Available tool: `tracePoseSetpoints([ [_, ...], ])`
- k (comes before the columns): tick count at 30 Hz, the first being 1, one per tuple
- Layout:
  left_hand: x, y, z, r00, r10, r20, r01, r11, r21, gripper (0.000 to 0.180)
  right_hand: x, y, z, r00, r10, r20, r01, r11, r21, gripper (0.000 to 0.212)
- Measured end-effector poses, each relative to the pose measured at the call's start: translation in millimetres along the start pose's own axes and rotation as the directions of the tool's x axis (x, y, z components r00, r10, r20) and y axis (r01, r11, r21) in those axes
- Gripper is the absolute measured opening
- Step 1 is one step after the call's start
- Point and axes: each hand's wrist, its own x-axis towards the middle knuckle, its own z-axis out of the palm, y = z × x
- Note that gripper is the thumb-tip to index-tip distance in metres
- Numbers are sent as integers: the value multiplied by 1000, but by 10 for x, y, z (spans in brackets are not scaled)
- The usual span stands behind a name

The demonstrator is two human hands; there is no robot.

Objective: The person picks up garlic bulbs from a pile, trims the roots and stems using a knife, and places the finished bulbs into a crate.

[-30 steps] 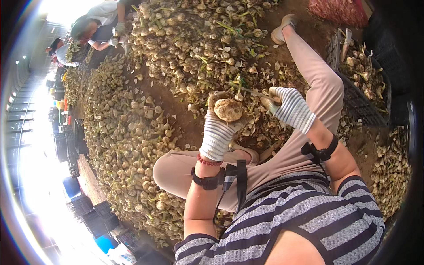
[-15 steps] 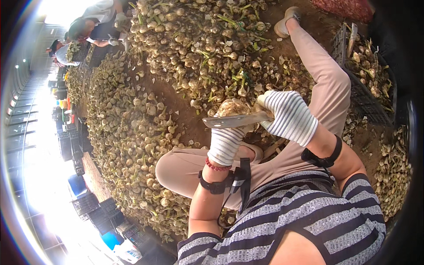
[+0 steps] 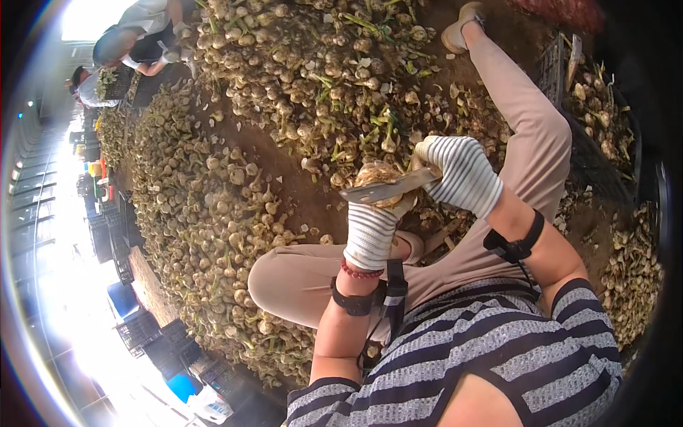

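One garlic bulb (image 3: 378,172) sits in the gloved left hand (image 3: 371,226), fingers curled around it, as the right hand (image 3: 464,174), also gloved, clenches a knife (image 3: 384,191) whose blade crosses in front of the bulb, its edge's contact unclear. Bare brown soil (image 3: 262,151) leaves an open lane between the left-hand garlic heap (image 3: 196,220) and the pile ahead (image 3: 284,78). A black crate (image 3: 597,158) stands beyond the right knee (image 3: 546,136), well apart from both hands.

Knife (image 3: 380,191) — earlier apart from garlic bulb (image 3: 376,173) — now across it; right hand (image 3: 461,173) nearer left hand (image 3: 373,224).
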Motion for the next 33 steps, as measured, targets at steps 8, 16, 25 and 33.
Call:
tracePoseSetpoints([
  [8, -84, 143, -164, 800, 599, 37, -405, 493, 770, 19, -235, 760, 215, 820, 562, 109, -527, 815, -239, 15],
  [16, 42, 272, -143, 983, 37, -179, -177, 429, -886, 45, -180, 232, 315, 731, 478, 486, -666, 346, 661, 38],
  [25, 49, 64, -125, 985, -45, -168, -130, 451, -883, 48, -105, 86, -15, 762, 547, 347, -541, 244, 805, 27],
  [33, 334, -89, 96, 987, 25, -156, -120, 759, -640, 37, -162, 245, -45, 865, 481, 139, -373, 432, 821, 20],
])
